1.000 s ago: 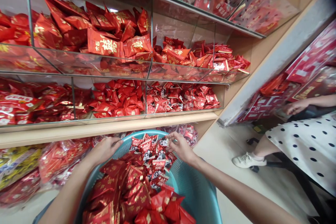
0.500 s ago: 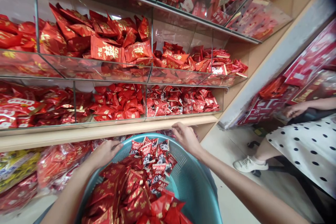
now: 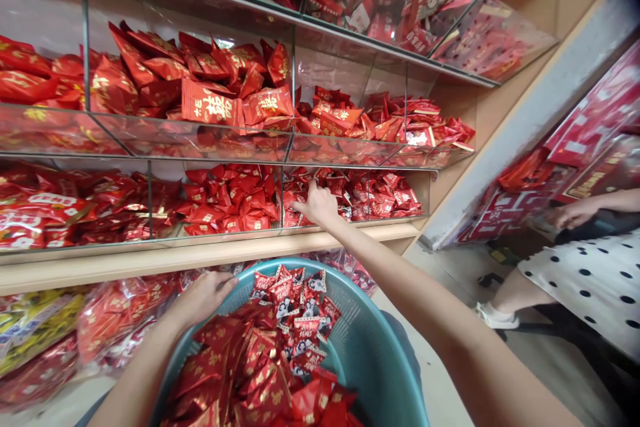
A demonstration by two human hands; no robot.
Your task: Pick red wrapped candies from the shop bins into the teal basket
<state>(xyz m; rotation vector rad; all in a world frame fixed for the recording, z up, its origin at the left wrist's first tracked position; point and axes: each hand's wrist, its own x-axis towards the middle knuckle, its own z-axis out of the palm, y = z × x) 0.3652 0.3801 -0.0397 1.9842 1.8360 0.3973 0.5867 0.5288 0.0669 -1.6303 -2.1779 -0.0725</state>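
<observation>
A teal plastic basket (image 3: pixel 367 330) stands below the shelf, with larger red-and-gold packets (image 3: pixel 265 377) and smaller red, black and white packets (image 3: pixel 305 307) inside. My left hand (image 3: pixel 213 293) grips its left rim, fingers curled over the edge. Above the basket, my right hand (image 3: pixel 320 203) is at the front of a lower shelf compartment of small red, black and white packets (image 3: pixel 383 197). Its thumb and index finger are apart and nothing shows between them; the other fingers are partly hidden.
Clear dividers (image 3: pixel 293 130) part the shelf bins, which hold more red packets (image 3: pixel 217 103). A wooden ledge (image 3: pixel 125 263) runs beneath them. Bagged packets (image 3: pixel 123 313) lie below at left. At right sits a person in a dotted garment (image 3: pixel 595 280), near red packages (image 3: pixel 520 207).
My right hand has gone from just beyond the basket's rim up and left to the small-packet compartment. My left hand stays on the rim. The view has shifted slightly.
</observation>
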